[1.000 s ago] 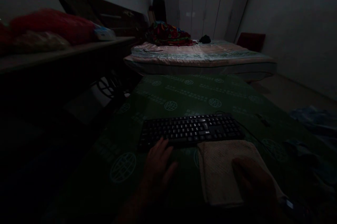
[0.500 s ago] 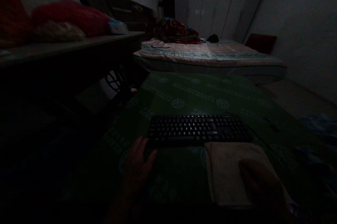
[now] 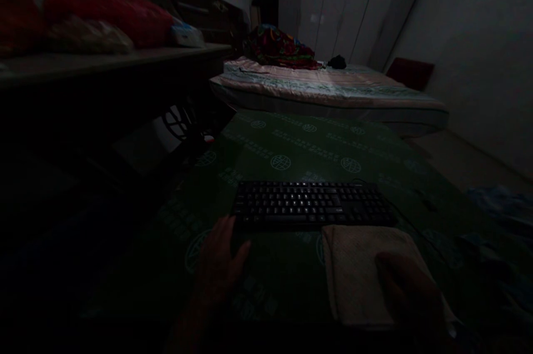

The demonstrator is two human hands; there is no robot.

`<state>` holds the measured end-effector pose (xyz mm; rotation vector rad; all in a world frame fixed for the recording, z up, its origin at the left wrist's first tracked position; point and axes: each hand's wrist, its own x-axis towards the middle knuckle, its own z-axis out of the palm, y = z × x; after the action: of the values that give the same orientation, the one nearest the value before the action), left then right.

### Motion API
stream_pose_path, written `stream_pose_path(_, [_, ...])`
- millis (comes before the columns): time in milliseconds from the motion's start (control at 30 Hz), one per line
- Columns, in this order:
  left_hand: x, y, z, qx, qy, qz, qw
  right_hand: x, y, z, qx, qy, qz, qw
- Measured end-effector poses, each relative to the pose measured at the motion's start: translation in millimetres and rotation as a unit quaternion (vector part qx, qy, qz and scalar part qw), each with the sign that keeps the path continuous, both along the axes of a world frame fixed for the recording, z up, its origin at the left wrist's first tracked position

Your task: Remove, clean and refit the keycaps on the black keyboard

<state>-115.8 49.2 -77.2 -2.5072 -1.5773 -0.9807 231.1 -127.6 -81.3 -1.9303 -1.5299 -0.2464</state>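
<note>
The room is very dark. A black keyboard (image 3: 312, 205) lies on a green patterned cover (image 3: 291, 148). My left hand (image 3: 219, 262) rests flat on the cover, its fingertips at the keyboard's near left corner, fingers apart and holding nothing. My right hand (image 3: 410, 293) lies on a folded beige cloth (image 3: 358, 268) just in front of the keyboard's right half. It is too dark to tell whether that hand grips the cloth or only presses on it.
A low mattress (image 3: 333, 90) with a colourful heap of fabric (image 3: 278, 49) lies beyond the green cover. A dark table (image 3: 104, 62) with red bundles stands at left. A keyboard cable (image 3: 406, 215) trails right, toward blue cloth (image 3: 499, 204).
My left hand slid left, from the middle of the keyboard's front edge to its near left corner. The view shifted slightly left. My right hand stayed on the cloth.
</note>
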Motion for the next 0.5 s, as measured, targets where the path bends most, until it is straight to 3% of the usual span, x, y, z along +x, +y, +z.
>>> stream_pose_path(500, [-0.6, 2.3, -1.9, 0.027, 0.057, 0.003, 0.998, -6.7, 4.1, 6.6, 0.014, 0.003, -0.005, 1.000])
